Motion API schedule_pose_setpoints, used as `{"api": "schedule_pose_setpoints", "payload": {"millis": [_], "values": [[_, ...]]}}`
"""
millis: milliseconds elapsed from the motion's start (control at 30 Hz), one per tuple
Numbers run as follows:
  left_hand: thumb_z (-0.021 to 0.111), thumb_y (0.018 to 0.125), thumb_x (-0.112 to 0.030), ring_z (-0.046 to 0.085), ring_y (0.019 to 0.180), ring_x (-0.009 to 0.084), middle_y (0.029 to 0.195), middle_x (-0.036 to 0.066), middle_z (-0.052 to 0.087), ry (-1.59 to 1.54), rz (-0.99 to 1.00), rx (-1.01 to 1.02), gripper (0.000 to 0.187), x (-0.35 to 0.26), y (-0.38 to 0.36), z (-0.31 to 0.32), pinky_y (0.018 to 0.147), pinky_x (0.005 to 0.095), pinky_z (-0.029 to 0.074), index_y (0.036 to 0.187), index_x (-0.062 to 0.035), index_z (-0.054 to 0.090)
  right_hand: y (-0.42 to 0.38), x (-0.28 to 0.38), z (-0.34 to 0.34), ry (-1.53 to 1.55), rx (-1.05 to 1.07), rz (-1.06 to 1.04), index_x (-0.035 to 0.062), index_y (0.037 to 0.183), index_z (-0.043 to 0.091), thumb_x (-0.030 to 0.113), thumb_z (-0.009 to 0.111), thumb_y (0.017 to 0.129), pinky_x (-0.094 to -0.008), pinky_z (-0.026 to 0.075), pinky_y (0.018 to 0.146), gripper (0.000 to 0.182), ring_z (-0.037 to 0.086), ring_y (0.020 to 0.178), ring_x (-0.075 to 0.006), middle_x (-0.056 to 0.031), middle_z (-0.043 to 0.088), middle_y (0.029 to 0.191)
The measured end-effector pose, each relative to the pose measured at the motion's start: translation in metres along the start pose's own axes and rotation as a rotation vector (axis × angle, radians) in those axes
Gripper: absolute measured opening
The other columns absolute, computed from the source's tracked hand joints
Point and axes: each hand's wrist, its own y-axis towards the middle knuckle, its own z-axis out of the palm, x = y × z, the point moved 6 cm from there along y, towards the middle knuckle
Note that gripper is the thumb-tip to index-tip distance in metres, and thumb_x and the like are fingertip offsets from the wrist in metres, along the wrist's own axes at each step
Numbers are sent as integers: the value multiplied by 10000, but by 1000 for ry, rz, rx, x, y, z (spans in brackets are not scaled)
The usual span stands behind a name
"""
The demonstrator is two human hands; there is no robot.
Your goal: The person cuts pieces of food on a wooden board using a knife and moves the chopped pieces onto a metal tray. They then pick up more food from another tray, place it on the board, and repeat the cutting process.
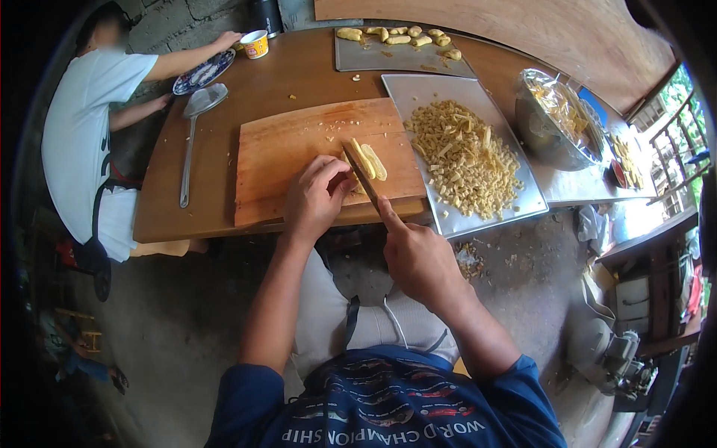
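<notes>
A wooden cutting board (pixel 291 142) lies near the front edge of the brown table. My right hand (pixel 418 257) is wrapped round the handle of a knife (pixel 361 172), whose blade rests among pale yellow pieces (pixel 372 160) on the board. On the board's front half, my left hand (pixel 317 194) has its fingers curled together beside the blade, touching the food at its left; what they pinch is mostly hidden. To the right, a metal tray (pixel 403 88) carries a heap of chopped yellow bits (pixel 463 157).
Whole peeled pieces (pixel 414 33) lie on a back tray (pixel 358 60). A metal bowl (pixel 541 134) with plastic stands at right. A long-handled ladle (pixel 189 153) lies at left. A person in white (pixel 86 127) reaches toward a yellow-and-white cup (pixel 255 45) beside a patterned plate (pixel 203 72).
</notes>
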Motion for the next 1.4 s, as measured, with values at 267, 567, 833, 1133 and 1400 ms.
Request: {"api": "schedule_pose_setpoints", "payload": {"millis": [267,567,833,1133,1400], "values": [[831,938,-103,746,993,359,1088,106,750,29,10,-2,196,7,0,2,842,449,597,1105,-62,735,10,3,9,-29,27,-4,40,1697,424,125,591,988,-579,631,726,734,772,784,-454,-227,764,943],[853,917,-74,750,1041,359,1133,128,757,91,-66,59,228,6,1,4,890,437,604,1115,-36,747,63,1,22,-82,17,-44,38,1702,404,126,572,1010,-575,636,709,718,786,790,-434,-243,769,870],[837,933,-54,754,985,327,1075,112,757,9,-80,29,153,11,0,5,865,416,600,1057,-25,753,-1,-2,12,-31,78,-44,24,1715,367,65,604,954,-564,635,677,798,769,743,-452,-245,756,898],[848,936,-94,738,920,327,1002,101,732,47,-67,35,139,7,2,3,795,417,591,1033,-66,754,54,-2,32,-116,7,-64,19,1708,375,86,581,983,-555,649,692,758,784,738,-435,-233,772,835],[826,976,-123,743,1079,321,1218,111,734,12,-76,45,136,17,-3,5,936,407,598,1076,-65,755,-8,-15,18,7,30,-61,72,1709,411,129,608,990,-587,630,724,748,764,736,-455,-249,751,836]]}}
